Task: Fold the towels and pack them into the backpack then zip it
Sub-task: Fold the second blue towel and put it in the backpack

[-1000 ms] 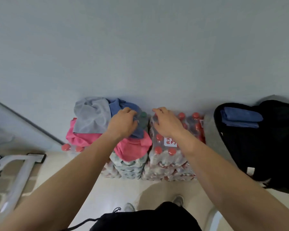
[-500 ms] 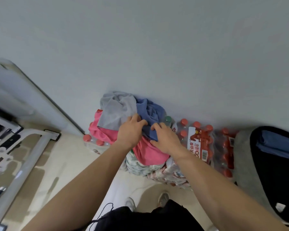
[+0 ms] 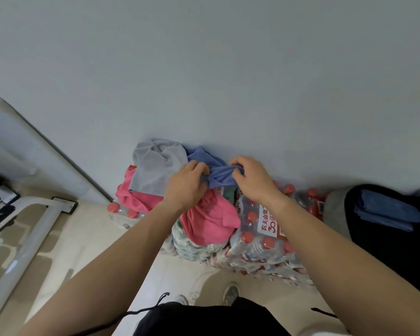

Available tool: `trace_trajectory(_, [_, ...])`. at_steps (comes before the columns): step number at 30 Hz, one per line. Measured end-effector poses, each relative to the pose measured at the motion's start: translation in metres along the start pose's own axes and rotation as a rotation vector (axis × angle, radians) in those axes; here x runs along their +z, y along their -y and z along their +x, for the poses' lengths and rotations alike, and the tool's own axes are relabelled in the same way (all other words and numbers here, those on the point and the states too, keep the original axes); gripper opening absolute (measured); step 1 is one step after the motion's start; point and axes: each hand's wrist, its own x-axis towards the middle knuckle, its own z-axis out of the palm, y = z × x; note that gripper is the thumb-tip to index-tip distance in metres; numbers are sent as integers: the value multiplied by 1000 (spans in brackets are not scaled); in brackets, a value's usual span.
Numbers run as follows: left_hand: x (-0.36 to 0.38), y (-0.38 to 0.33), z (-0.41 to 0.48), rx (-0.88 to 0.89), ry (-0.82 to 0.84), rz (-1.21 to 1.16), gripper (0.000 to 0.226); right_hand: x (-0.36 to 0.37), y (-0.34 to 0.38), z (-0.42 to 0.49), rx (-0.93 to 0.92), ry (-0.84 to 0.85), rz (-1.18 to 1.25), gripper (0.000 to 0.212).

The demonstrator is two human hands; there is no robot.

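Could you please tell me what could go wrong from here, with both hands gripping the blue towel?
The left hand and right hand hold the crumpled blue cloth towel bunched, so it may fold unevenly.
It touches the grey cloth towel; pulling could drag that along.
The pink cloth towel droops over the shrink-wrapped red-capped water bottle packs and might slip to the floor.

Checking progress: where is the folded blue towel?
Head view, far right: the folded blue towel lies in the black backpack, right of the bottle packs.

Bare forearms [image 3: 121,260] — black drawstring shorts [image 3: 204,318], pale sneakers [image 3: 230,293].
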Motion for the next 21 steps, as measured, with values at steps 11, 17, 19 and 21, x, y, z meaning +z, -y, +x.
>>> trace_trajectory(11, [-48,-73,53,23,-146,-210,10,-93,-20,-26,154,-337,-182,16])
trace_trajectory(17, [-63,-118,77,108,-102,-347,6,-103,-25,-46,93,-267,-112,16])
trace_trajectory(19, [-65,-126,81,113,-117,-380,5,-100,-20,-50,56,-218,15,16])
trace_trajectory(21, [-68,-133,84,121,-134,-384,6,-96,-14,-54,46,-179,95,29])
